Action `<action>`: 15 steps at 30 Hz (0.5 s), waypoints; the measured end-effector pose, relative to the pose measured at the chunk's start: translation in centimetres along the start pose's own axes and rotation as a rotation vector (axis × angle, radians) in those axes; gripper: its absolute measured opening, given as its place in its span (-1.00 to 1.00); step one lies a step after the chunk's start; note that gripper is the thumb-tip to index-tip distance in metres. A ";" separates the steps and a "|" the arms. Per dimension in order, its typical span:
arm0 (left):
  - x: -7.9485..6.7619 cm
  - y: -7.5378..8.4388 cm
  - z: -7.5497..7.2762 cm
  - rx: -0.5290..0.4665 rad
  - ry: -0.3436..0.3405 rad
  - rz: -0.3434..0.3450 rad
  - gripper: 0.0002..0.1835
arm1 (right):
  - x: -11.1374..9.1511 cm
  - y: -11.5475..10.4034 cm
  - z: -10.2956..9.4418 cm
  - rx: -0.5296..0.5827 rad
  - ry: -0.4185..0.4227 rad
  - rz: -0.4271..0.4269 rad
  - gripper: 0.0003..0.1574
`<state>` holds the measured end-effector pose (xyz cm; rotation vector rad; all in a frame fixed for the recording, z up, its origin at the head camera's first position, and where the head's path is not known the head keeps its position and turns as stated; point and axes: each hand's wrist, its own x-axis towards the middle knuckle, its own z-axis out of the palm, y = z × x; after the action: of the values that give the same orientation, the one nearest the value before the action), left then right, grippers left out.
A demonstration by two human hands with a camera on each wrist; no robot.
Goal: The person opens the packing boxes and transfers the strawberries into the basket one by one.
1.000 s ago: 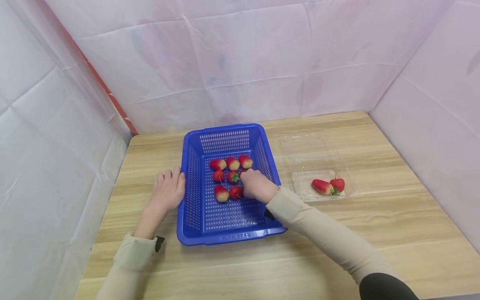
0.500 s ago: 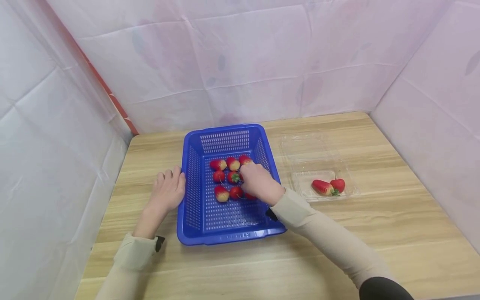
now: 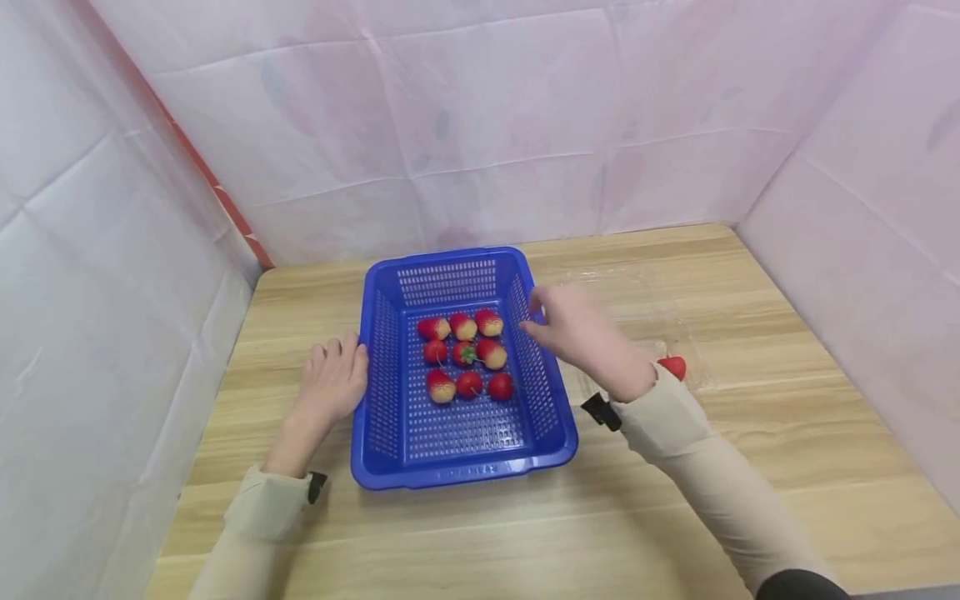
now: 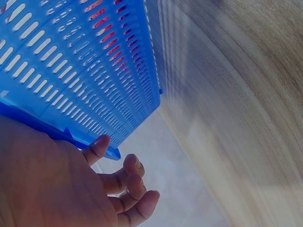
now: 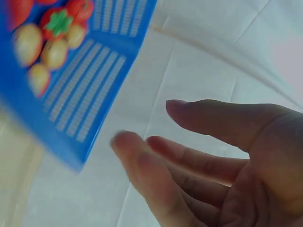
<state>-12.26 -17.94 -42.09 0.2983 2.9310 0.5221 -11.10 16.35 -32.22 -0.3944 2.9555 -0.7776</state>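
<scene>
A blue slotted basket [image 3: 468, 478] stands on the wooden table. Inside are three rows of red fruit: strawberries with pale yellowish ends [image 3: 440, 387], a strawberry with a green leafy cap [image 3: 465, 354], and round cherry-like fruits with thin stems [image 3: 500, 386]. My left hand [image 3: 333, 382] rests against the left rim; in the left wrist view its index finger [image 4: 98, 147] touches the rim and the other fingers bend loosely. Above the right rim hovers my right hand [image 3: 583, 332], nothing between its parted thumb and fingers, as the right wrist view confirms.
Right of the basket lies a clear plastic clamshell box [image 3: 615, 287] with its lid folded back. A red fruit [image 3: 673, 367] shows in it; my right forearm hides part of the box. Pale sheet walls [image 3: 487, 125] enclose the table at the back and sides.
My right hand has let go inside the basket and moved up and right, out over the rim. The right-hand fruits it covered now show. The left hand has stayed in place.
</scene>
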 end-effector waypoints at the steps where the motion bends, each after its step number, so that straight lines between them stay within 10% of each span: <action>1: -0.1 0.0 0.0 0.000 0.000 -0.001 -0.55 | -0.2 0.6 -0.3 -0.002 0.004 0.010 -0.77; 15: -0.1 0.0 -0.1 -0.001 -0.005 -0.008 -0.53 | -4.1 10.5 -1.1 -0.011 0.000 0.210 -0.73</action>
<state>-12.15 -17.97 -42.00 0.2877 2.9256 0.5212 -9.66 26.77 -36.41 -0.0816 2.9384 -0.7364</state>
